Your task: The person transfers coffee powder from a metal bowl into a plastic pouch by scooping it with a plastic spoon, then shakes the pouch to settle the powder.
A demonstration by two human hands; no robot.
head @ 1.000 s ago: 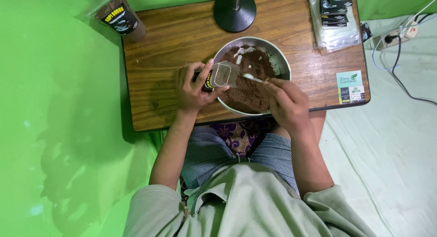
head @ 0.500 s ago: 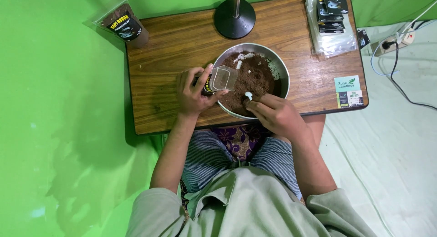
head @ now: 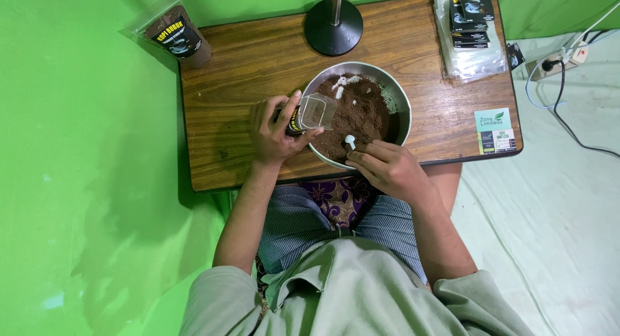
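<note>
Seen from overhead: a metal bowl [head: 395, 98] sits on a small wooden table [head: 245, 71], taken here as the landmark. It holds dark brown powder [head: 358, 113] with a few white patches toward its far rim.

Left hand [head: 274, 132]: at the bowl's left edge, fingers wrapped around a small clear pouch [head: 313, 111] that lies on its side, its open mouth reaching over the rim and above the powder. The grip is firm, thumb underneath and the other fingers curled over the top (the pouch's lower part is mostly covered by the hand).

Right hand [head: 387, 168]: at the bowl's near edge, fingers pinched narrowly on the handle of a small white spoon [head: 350, 141]. The spoon's head shows just above the fingertips, over the powder at the near side of the bowl, a little to the right of the pouch's mouth.

Around the bowl: a black round stand base [head: 333, 26] just behind it; a filled pouch of brown powder [head: 174, 36] at the table's far left corner, well apart; a stack of packets [head: 468, 29] in clear wrap at the far right corner; a small green and white card [head: 494, 131] to the bowl's right, near the table's edge. Off the table to the right, a power strip [head: 549, 66] with cables lies on the floor.
</note>
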